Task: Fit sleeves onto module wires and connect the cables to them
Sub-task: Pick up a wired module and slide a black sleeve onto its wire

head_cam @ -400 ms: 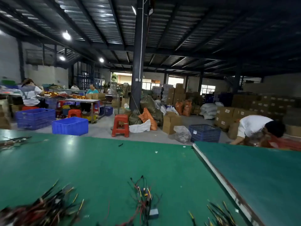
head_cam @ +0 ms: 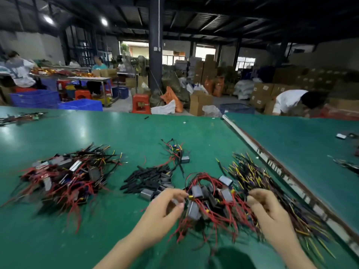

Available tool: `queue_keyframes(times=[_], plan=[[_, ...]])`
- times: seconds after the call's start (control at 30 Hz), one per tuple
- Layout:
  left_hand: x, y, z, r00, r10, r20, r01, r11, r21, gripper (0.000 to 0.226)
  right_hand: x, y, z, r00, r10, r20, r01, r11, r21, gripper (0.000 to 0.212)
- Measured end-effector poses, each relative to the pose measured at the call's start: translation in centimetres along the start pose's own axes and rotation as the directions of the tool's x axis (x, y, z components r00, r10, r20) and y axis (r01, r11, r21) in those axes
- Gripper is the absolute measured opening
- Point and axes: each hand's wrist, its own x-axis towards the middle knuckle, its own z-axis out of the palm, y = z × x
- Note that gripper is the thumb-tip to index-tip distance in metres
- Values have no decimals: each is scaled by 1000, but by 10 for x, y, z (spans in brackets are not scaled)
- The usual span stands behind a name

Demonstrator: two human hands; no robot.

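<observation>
A pile of small grey modules with red wires (head_cam: 211,200) lies on the green table in front of me. My left hand (head_cam: 167,204) pinches a wire end with a yellow tip at the pile's left side. My right hand (head_cam: 266,204) has its fingers curled at the pile's right side; blur hides what it grips. A heap of black sleeves (head_cam: 149,178) lies just beyond my left hand. A spread of yellow-and-dark cables (head_cam: 250,173) lies to the right. A large heap of wired modules (head_cam: 66,177) sits at the left.
A smaller wire bundle (head_cam: 175,152) lies farther back. A metal-edged seam (head_cam: 272,162) divides this table from another green table (head_cam: 303,144) at the right. A person in white (head_cam: 291,101) bends beyond it. Blue crates (head_cam: 81,104) and a red stool (head_cam: 141,103) stand behind.
The view has tilted down from the warehouse to the table. Both my hands, out of sight before, are now at the module pile.
</observation>
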Motion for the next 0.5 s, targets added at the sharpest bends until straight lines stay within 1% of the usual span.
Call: queue_keyframes(times=[0.03,0.07,0.13,0.17,0.23,0.27,0.33,0.37,0.4,0.5], plan=[[1,-4,8,1000,11,1,-11,999,37,28,8,-15,9,998,-10,60,13,999,-47,14],[1,-5,12,1000,24,-6,-23,997,75,29,10,-23,13,987,-14,158,31,994,-105,12],[2,-6,14,999,26,-37,-23,997,78,31,18,-30,21,958,-5,286,77,967,-243,7],[4,-6,14,999,2,-41,0,999,50,32,24,-36,23,944,-3,329,116,939,-324,8],[10,-5,12,998,-46,-31,46,999,1,34,42,-51,24,914,28,405,161,891,-425,9],[12,-4,10,997,-65,-35,65,998,2,35,52,-59,26,899,13,439,224,845,-486,10],[20,-6,7,992,-106,-74,105,994,-23,34,70,-68,35,887,-15,461,331,716,-614,17],[25,-9,7,986,-129,-104,122,990,-68,32,77,-70,40,894,-24,448,344,679,-649,19],[27,-10,6,979,-160,-130,146,983,-113,31,81,-71,47,903,-27,428,329,683,-652,20],[31,-17,7,958,-233,-165,191,953,-237,26,90,-63,74,924,24,381,219,785,-579,19]])
